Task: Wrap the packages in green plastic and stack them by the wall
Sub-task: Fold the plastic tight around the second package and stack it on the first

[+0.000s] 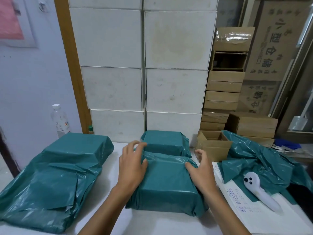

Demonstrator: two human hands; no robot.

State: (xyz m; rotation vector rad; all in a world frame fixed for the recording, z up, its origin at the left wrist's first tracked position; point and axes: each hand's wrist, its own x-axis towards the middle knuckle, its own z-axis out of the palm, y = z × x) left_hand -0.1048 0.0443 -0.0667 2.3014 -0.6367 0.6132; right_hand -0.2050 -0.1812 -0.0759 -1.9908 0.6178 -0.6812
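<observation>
- The near package lies at the middle of the white worktop, closest to the camera, fully covered in creased green plastic.
- The left hand presses its thumb against the package's left far corner, fingers spread and curled over the far edge; the right hand rests its thumb on the right far corner, fingers loosely curled, gripping nothing.
- A second wrapped package sits just behind it, against the stacked white boxes at the wall.
- A larger wrapped bundle lies to the left.
- Handwriting on the paper sheet at right is too small to read; a white controller rests on it.
- Loose green plastic is heaped at right.
- An open cardboard box stands behind; its contents cannot be seen.
- The water bottle label shows red lettering, illegible.
- Tall brown cartons bear blurred Chinese characters.
</observation>
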